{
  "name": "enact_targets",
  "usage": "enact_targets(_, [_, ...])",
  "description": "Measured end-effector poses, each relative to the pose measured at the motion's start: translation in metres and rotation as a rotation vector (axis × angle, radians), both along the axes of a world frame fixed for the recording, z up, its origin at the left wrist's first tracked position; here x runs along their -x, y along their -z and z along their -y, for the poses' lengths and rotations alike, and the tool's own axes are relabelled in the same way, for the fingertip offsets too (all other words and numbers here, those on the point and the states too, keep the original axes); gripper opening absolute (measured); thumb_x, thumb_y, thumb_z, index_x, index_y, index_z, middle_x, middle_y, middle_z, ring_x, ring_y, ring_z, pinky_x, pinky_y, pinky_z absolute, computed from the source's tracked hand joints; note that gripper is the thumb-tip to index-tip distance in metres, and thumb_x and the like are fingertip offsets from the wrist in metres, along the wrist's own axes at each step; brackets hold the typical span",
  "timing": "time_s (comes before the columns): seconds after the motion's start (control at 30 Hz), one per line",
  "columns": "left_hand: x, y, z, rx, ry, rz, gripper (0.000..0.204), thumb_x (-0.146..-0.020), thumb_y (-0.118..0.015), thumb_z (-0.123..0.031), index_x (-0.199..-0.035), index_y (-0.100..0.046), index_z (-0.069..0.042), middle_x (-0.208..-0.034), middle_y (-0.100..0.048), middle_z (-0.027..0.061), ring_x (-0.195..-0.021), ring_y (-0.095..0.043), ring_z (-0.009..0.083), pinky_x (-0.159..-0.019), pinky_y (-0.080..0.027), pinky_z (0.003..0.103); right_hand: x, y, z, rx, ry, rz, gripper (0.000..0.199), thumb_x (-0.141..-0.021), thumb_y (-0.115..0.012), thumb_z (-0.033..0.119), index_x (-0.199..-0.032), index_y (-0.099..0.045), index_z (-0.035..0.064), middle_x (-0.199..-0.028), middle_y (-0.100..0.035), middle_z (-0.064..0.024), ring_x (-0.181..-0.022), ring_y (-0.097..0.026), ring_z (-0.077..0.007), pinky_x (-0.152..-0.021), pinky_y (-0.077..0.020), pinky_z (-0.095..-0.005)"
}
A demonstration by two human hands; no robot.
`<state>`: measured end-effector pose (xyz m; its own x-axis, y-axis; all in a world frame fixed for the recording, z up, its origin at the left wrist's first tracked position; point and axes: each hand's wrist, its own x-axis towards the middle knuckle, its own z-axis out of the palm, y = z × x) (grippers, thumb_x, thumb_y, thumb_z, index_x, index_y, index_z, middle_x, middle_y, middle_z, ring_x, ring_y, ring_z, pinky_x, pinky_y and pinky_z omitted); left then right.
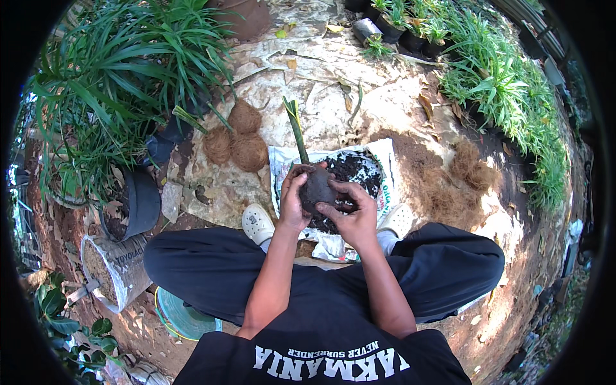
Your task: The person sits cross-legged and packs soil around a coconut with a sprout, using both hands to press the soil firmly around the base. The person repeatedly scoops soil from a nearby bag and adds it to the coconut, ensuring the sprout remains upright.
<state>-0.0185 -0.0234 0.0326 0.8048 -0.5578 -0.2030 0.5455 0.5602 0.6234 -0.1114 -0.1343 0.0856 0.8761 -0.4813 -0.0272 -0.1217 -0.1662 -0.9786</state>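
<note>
A dark, moist ball of soil [316, 190] is held between my two hands, above a spread white sack [281, 168]. Out of its top rises a green plant stem [298, 131] with its leaves cut short, leaning left. My left hand [294, 200] cups the ball's left side, its fingers curled round the back. On the right side, my right hand [354, 215] presses with bent fingers and thumb. Loose black soil [351, 168] lies scattered over the sack. Both hands are smeared with soil.
Several brown fibre-wrapped balls [248, 153] sit left of the sack; loose coconut fibre [471, 168] lies to the right. Potted long-leaved plants [138, 64] stand at far left. A teal bucket [183, 316] and a tipped sack [122, 269] are beside my left leg.
</note>
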Motion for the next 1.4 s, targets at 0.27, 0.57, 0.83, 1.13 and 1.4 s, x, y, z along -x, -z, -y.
enact_targets(0.27, [-0.002, -0.003, 0.001, -0.049, -0.009, 0.101, 0.026, -0.096, -0.048, -0.022, -0.114, -0.056, -0.005, -0.137, -0.051, 0.0225, -0.112, -0.062, 0.0352, -0.091, -0.056, 0.047, -0.001, -0.012, 0.002, -0.085, 0.035, -0.004, 0.039, -0.076, -0.081, 0.007, -0.113, -0.068, 0.0032, -0.107, -0.065, -0.0113, -0.094, -0.067, -0.0209, -0.078, -0.0584, -0.0318])
enact_targets(0.57, [-0.001, -0.007, -0.001, -0.017, 0.080, 0.198, 0.027, -0.088, -0.052, -0.015, -0.108, -0.062, 0.002, -0.136, -0.054, 0.0210, -0.117, -0.059, 0.0272, -0.098, -0.050, 0.038, 0.003, -0.005, 0.006, -0.027, 0.010, 0.007, 0.039, -0.075, -0.081, 0.007, -0.113, -0.070, 0.0044, -0.102, -0.065, -0.0115, -0.093, -0.067, -0.0216, -0.077, -0.0582, -0.0317])
enact_targets(0.83, [-0.002, -0.009, 0.001, -0.080, 0.037, 0.234, 0.033, -0.088, -0.054, -0.016, -0.117, -0.058, 0.000, -0.138, -0.052, 0.0201, -0.126, -0.051, 0.0270, -0.105, -0.042, 0.038, 0.005, -0.002, 0.005, -0.166, 0.017, 0.014, 0.046, -0.084, -0.075, 0.011, -0.126, -0.060, 0.0025, -0.114, -0.062, -0.0129, -0.103, -0.063, -0.0216, -0.086, -0.0537, -0.0347])
enact_targets(1.13, [0.013, -0.024, 0.012, -0.178, -0.095, 0.317, 0.080, -0.082, -0.062, -0.007, -0.151, -0.021, -0.010, -0.136, -0.049, 0.0176, -0.118, -0.054, 0.0238, -0.104, -0.042, 0.036, -0.007, 0.029, 0.002, -0.371, 0.074, 0.182, 0.048, -0.092, -0.064, 0.019, -0.134, -0.052, -0.0029, -0.127, -0.059, -0.0159, -0.119, -0.056, -0.0251, -0.106, -0.0395, -0.0358])
enact_targets(1.4, [0.002, -0.010, 0.007, -0.253, -0.047, 0.424, 0.049, -0.074, -0.076, -0.030, -0.110, -0.062, 0.000, -0.129, -0.057, 0.0155, -0.119, -0.054, 0.0232, -0.103, -0.042, 0.036, -0.004, 0.023, 0.009, -0.305, 0.062, 0.134, 0.050, -0.082, -0.076, 0.011, -0.129, -0.061, 0.0010, -0.119, -0.063, -0.0129, -0.110, -0.060, -0.0214, -0.098, -0.0443, -0.0326])
